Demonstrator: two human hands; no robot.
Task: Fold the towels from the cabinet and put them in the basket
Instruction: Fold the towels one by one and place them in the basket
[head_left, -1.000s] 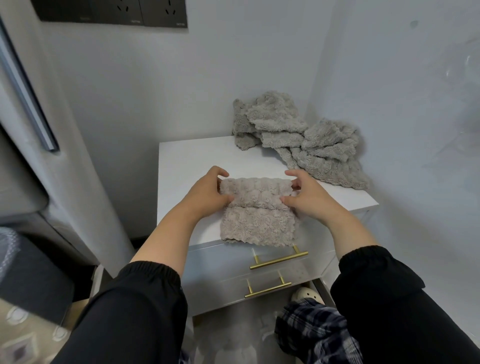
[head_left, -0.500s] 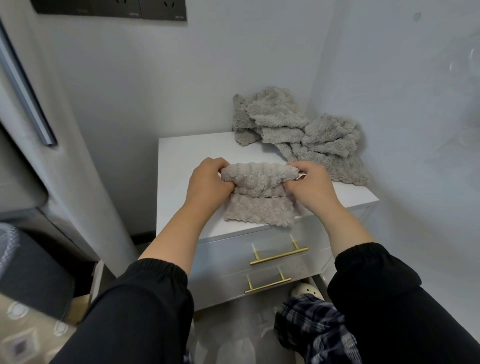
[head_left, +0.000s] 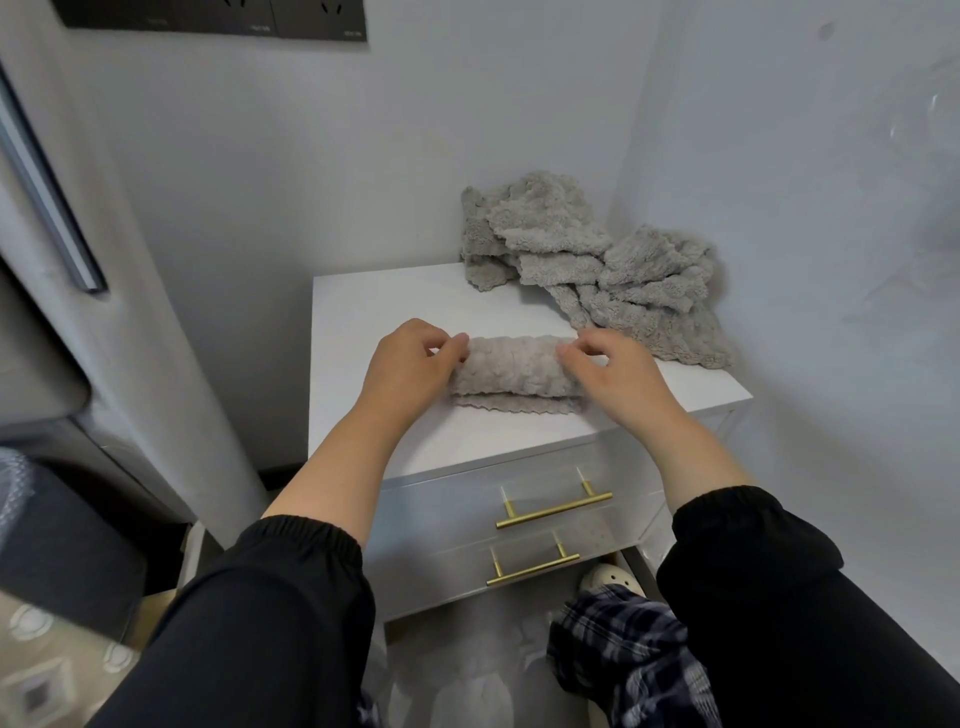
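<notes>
A small grey folded towel lies on the white cabinet top, its scalloped lower edge showing toward me. My left hand is at its left end, fingers curled and pinching the far left corner. At the right end, my right hand has curled fingertips pinching the far right corner. A heap of unfolded grey towels sits at the back right of the top, against the wall corner. No basket is in view.
The cabinet has two drawers with gold bar handles, the lower one pulled slightly out. A tall grey appliance stands to the left, white walls behind and to the right. A pale shoe and plaid trousers show below.
The towel's hanging front half has been drawn up and folded over, so the towel now lies wholly on the top. Both hands moved away from me with it.
</notes>
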